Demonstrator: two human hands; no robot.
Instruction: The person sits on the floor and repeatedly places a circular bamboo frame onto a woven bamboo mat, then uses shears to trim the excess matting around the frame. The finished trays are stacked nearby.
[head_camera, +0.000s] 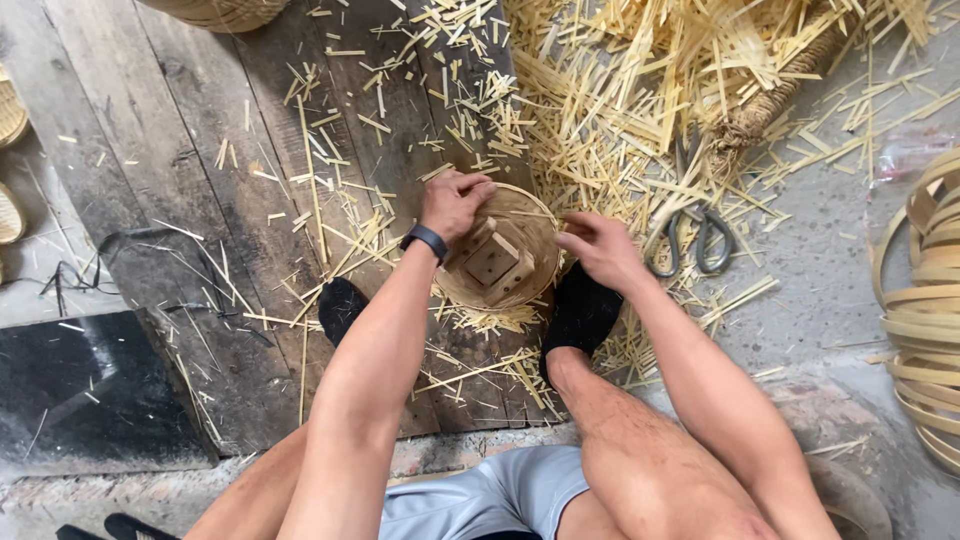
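Note:
A small round bamboo basket (520, 225) sits on the wooden boards between my two feet, with a wooden block form (492, 262) inside it. My left hand (455, 200), a black band on its wrist, grips the basket's upper left rim. My right hand (598, 245) pinches the right rim, where a thin bamboo strip runs across the top. Both forearms reach down from the bottom of the view.
Grey scissors (700, 235) lie to the right amid heaps of cut bamboo slivers (640, 90). Coiled bamboo strips (925, 300) stack at the right edge. Woven baskets (225, 12) sit at the top left. A dark mat (90, 390) lies at the lower left.

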